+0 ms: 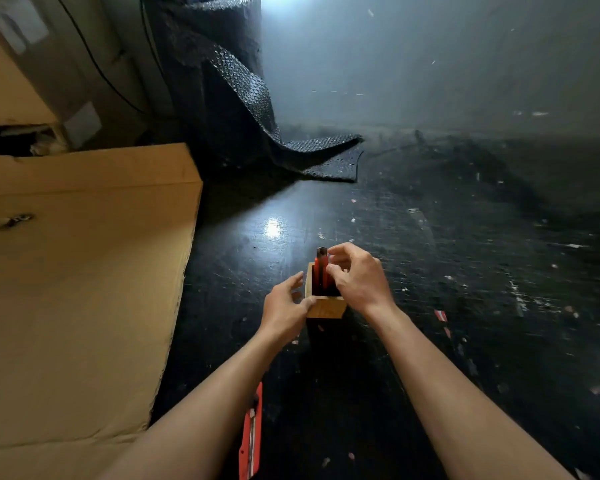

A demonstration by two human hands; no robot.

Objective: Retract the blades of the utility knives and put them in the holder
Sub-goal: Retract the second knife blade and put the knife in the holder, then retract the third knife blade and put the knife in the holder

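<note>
the left hand (284,303) rests against the near corner of the wooden holder (326,306), likely so the box does not tip or slide on the dark table (430,271). its fingers are loosely spread and hold nothing. the right hand (357,282) is over the holder, with its fingers bent close around 1 red knife (321,268) standing inside. it is hard to see if they pinch it or have just let go. that knife stands upright, long way up and down, dark end on top. 1 more red knife (252,434) lies flat on the table near the left arm, well apart from the holder. its long side points away from the person. it probably goes in next.
</note>
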